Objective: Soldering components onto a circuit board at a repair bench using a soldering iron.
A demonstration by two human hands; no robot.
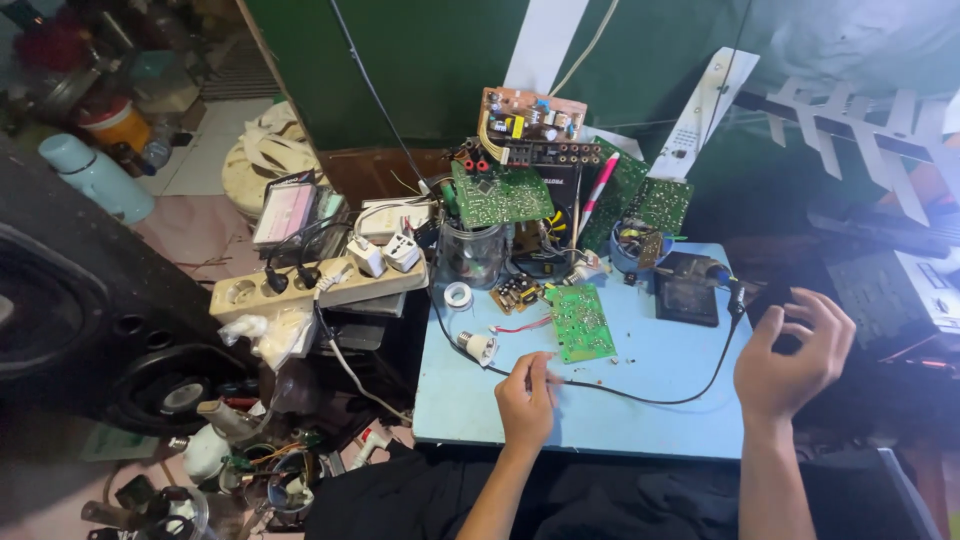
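Observation:
My left hand rests on the light blue table, with thumb and fingertips pinched at a thin black cable that loops across the tabletop. Just beyond its fingertips lies a green circuit board with red wires at its left side. A small light bulb lies left of the hand. My right hand hovers over the table's right edge, fingers spread and curled, holding nothing. It is nearest to a dark square device and the cable's plug end.
Stacked circuit boards and a clear jar crowd the table's back. A beige power strip with plugs sits to the left, beside a large black speaker. Bottles and loose parts litter the floor at the lower left. Grey equipment stands on the right.

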